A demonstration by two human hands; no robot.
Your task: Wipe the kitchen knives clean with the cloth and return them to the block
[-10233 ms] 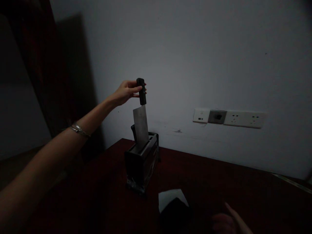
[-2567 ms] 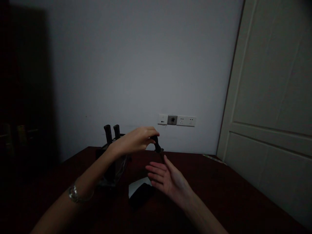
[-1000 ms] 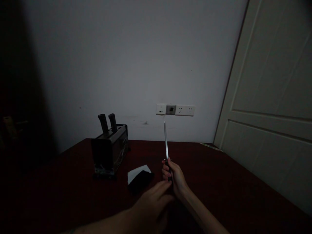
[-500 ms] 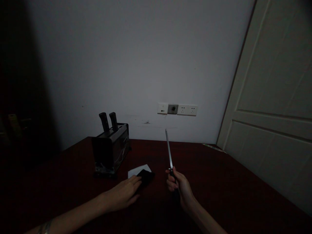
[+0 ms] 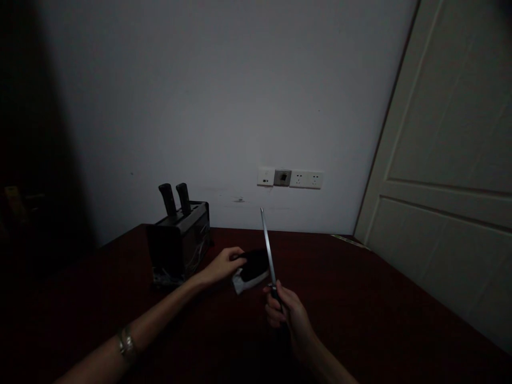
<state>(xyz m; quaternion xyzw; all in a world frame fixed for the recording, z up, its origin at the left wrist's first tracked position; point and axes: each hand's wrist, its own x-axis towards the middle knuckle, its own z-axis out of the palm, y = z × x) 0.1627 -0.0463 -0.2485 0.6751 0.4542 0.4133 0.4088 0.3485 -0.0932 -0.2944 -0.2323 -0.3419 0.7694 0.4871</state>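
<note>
My right hand [image 5: 286,312] is closed around the black handle of a honing steel [image 5: 267,245], whose thin metal rod points up and slightly left. To its left, my left hand [image 5: 226,264] pinches the edge of a black and white cloth [image 5: 256,265], its dark side uppermost and a pale side showing along the near edge. The cloth is just above or on the table, behind the rod from my view; I cannot tell if it touches the steel. A knife block [image 5: 180,240] with two black-handled knives [image 5: 168,199] stands left of my left hand.
The dark red table [image 5: 320,277] reaches back to a pale wall with a row of sockets and switches [image 5: 290,177]. A white panelled door [image 5: 448,202] rises on the right. A thin strip [image 5: 350,241] lies at the table's far right edge.
My left hand has moved up and right, gripping the cloth that it lay on before and turning it. The honing steel has shifted a little left with my right hand.
</note>
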